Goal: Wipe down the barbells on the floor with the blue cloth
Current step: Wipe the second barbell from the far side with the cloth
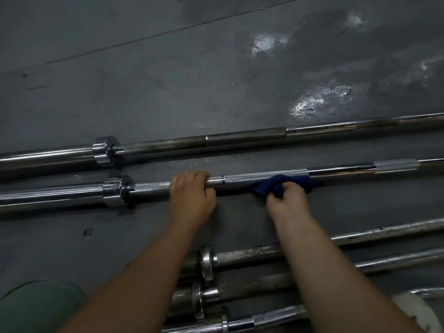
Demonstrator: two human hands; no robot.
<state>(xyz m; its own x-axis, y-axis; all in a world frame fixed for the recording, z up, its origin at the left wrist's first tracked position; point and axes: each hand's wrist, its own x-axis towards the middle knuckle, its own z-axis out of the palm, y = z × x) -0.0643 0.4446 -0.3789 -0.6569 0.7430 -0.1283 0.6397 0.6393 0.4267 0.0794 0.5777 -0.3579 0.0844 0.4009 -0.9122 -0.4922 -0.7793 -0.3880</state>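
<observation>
Several steel barbells lie side by side on the dark floor. The middle barbell (252, 180) runs left to right across the view. My left hand (192, 195) grips its shaft just right of the collar (117, 191), fingers curled over the top. My right hand (287, 200) holds the dark blue cloth (295, 182), which is bunched around the same shaft further right. Another barbell (240, 138) lies behind it, untouched.
More barbells (252, 255) lie close together under my forearms at the bottom. Wet shiny patches (319, 102) mark the grey floor at the upper right. A green-clad knee (36, 306) is at the bottom left, and a white object (415, 311) at the bottom right.
</observation>
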